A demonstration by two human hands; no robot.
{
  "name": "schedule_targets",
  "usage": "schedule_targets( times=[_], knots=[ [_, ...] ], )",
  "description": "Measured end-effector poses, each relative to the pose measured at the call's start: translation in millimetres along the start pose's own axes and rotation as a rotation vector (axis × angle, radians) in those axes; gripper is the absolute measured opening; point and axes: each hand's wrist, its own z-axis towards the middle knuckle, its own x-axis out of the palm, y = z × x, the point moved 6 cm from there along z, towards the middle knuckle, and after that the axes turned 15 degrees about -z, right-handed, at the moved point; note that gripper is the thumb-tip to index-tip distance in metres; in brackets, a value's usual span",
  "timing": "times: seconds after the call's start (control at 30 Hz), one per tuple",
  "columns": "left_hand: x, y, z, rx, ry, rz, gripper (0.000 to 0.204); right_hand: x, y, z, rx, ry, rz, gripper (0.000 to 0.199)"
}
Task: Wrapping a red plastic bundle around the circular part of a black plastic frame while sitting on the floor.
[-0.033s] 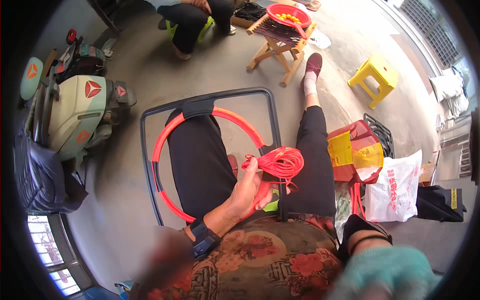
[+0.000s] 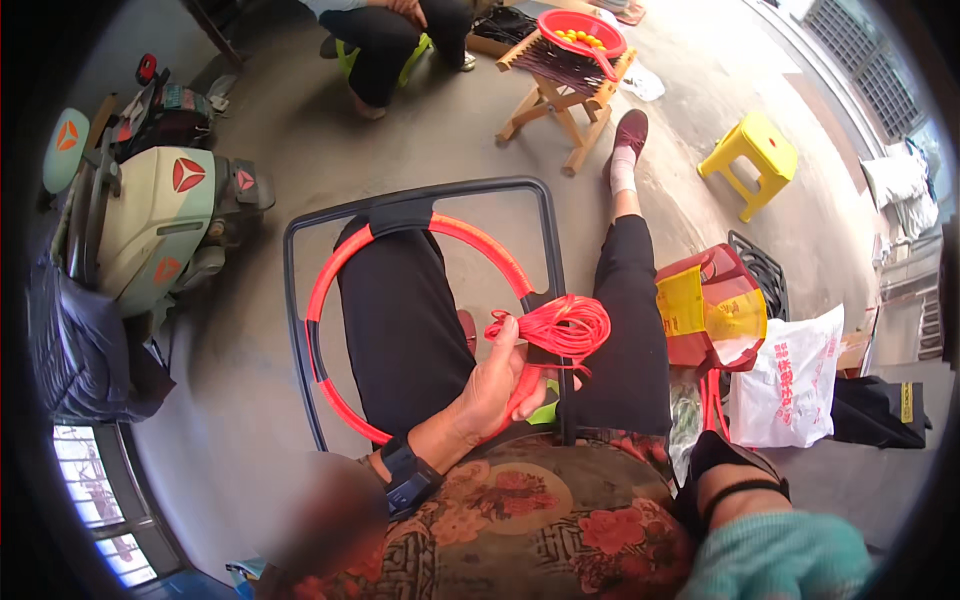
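My left hand (image 2: 492, 385) is closed, thumb on top, around the neck of a looped bundle of red cord (image 2: 568, 330). The same hand rests at the right side of a red ring (image 2: 335, 268) with black wrapped sections, and its fingers also seem to hold the ring's lower right. Behind the ring stands a black tubular frame (image 2: 552, 235), joined to it at the top by a black band. On the right, my forearm in a teal sleeve reaches down beside the bags. A dark strapped wristband (image 2: 728, 465) covers its end, so my right hand's fingers are hidden.
Right of my leg are a red-and-yellow bag (image 2: 705, 310), a white plastic bag (image 2: 790, 385) and a black bag (image 2: 880, 410). Farther off are a yellow stool (image 2: 750, 160), a folding stool bearing a red basket (image 2: 625, 45) of orange fruit, and a seated person. A scooter (image 2: 155, 225) stands left.
My right forearm and teal sleeve have shifted slightly, lower and to the right. The left hand still holds the cord bundle at the ring.
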Motion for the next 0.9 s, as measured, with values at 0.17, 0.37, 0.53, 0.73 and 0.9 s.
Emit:
schedule_targets(
  times=[0.17, 0.37, 0.53, 0.73, 0.9],
  knots=[
    [4.5, -3.8, -7.8, 0.051, 0.004, 0.057, 0.072, -6.0, 38.1, -21.2, -0.115, -0.002, 0.006, 0.057],
    [-3.2, 0.6, -8.2, 0.036, 0.024, 0.008, 0.07, -6.1, 79.9, -39.7, -0.255, -0.063, 0.063, 0.034],
    [-5.2, -2.1, -9.4, 0.033, -0.04, -0.02, 0.07, -12.3, 62.9, -12.2, -0.161, -0.066, 0.121, 0.032],
    [-1.8, -9.2, -9.5, 0.092, -0.052, 0.039, 0.072, -56.9, -87.5, -118.6, 1.02, -0.298, -0.382, 0.026],
    [-6.8, -1.1, -2.8, 0.031, -0.031, -0.059, 0.06, -56.6, -165.9, -157.9, 0.99, -0.265, -0.462, 0.024]
  ],
)
